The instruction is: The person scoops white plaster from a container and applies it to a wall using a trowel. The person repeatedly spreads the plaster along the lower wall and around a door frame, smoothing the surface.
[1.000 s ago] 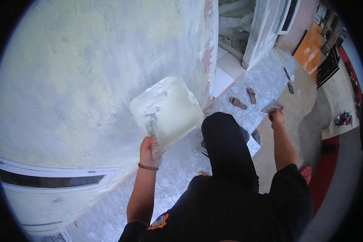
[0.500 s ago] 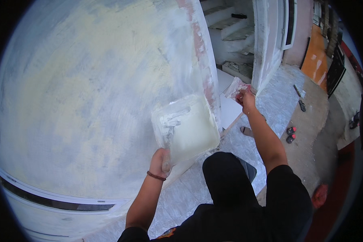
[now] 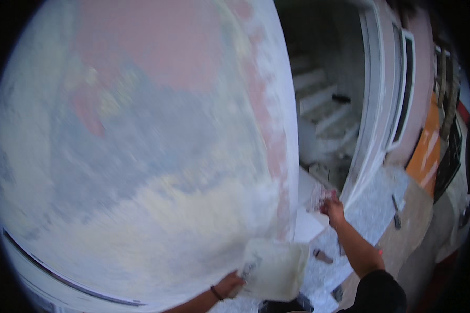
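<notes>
Low in the picture my left hand (image 3: 231,285) is closed on the edge of a square putty board (image 3: 282,271), whose top is coated in pale putty with grey smears near my fingers. Farther right, my right hand (image 3: 335,210) grips the reddish handle of a broad putty scraper (image 3: 317,200); its blade is caked with white. The scraper is held away from the board, in front of the doorway. A large wall (image 3: 156,146) fills the left side, patched with cream and grey putty and pink paint. Motion blurs the picture, so fine detail is lost.
Beyond the wall's white edge a doorway opens on steps (image 3: 318,99) with a dark object on one. A window frame (image 3: 402,88) juts out at right. A sandal (image 3: 322,256) and a dark long-handled tool (image 3: 396,213) lie on the shiny floor sheet (image 3: 371,208).
The view has tilted upward, bringing the wall's upper pink area into sight. Both hands, the board and the scraper now appear lower and farther right. Both grips are unchanged.
</notes>
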The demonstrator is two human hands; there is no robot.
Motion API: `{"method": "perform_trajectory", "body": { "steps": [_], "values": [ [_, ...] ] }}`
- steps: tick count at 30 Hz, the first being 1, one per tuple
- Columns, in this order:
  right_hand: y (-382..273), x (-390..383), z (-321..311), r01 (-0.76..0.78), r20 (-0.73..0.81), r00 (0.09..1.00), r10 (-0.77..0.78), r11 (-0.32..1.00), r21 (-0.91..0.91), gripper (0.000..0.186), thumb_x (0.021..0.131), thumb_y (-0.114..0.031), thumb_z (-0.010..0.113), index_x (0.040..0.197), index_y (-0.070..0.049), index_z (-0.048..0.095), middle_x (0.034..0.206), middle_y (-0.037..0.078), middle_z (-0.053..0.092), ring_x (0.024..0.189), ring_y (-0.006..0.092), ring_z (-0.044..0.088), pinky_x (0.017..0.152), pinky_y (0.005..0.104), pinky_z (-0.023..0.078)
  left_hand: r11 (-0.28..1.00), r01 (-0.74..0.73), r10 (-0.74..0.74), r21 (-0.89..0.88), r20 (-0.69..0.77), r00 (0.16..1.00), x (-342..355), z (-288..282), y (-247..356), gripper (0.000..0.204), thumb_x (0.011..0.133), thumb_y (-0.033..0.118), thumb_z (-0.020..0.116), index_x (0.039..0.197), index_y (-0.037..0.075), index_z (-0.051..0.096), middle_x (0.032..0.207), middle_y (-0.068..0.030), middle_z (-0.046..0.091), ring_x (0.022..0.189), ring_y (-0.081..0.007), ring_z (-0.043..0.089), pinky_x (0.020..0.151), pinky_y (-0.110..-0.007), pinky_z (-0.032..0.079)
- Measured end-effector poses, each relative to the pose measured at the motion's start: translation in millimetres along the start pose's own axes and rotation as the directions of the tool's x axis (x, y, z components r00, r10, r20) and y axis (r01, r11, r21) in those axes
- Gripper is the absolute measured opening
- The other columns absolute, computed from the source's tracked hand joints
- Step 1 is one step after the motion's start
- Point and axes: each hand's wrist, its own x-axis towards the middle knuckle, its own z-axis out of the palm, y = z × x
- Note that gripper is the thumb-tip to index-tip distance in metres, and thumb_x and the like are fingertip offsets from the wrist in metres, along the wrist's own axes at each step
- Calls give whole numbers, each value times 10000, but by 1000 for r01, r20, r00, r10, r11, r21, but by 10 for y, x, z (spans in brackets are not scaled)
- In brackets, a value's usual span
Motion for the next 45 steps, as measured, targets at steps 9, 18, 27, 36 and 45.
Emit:
{"method": "perform_trajectory", "body": {
  "steps": [9,18,27,36,45],
  "values": [
    [-1419,-674,699,-112,-8,993,115,977,183,94,889,-188,594,921,-99,590,709,29,562,615,193,586,607,344,526,908,-337,293,-250,-197,936,-1146,900,239,731,822,382,688,1411,30,435,1249,-87,593,1133,-208,577,981,-376,493],
    [-3090,-2329,1029,73,-80,991,-103,946,-317,594,1024,-484,444,1200,66,583,1027,153,672,913,235,654,821,368,533,989,-89,122,119,-311,943,-2093,1304,1609,270,859,149,566,1109,52,546,839,-79,567,675,-169,567,556,-322,477],
    [-4391,-5635,2147,139,131,987,-89,885,-444,137,940,-97,559,1045,-45,629,811,17,638,627,94,589,557,252,462,973,-220,196,-65,-262,945,-4274,1708,2162,409,802,78,591,1204,37,533,910,-21,553,769,-112,544,656,-269,462],
    [-3489,-6663,2736,130,87,988,-127,386,-913,256,800,-127,600,991,41,638,741,221,642,686,386,622,900,475,407,966,-257,249,2,-262,932,-5242,1562,1748,480,759,19,634,1213,-45,493,1068,-112,600,945,-182,587,835,-315,484],
    [-3211,-6644,2766,-13,-65,996,-55,659,-752,213,820,-106,584,947,58,628,701,182,639,641,308,648,799,427,498,937,-322,348,133,-318,882,-5214,1693,1715,544,725,63,694,1218,-32,486,1037,-122,604,905,-191,602,795,-330,506]
  ]
}}
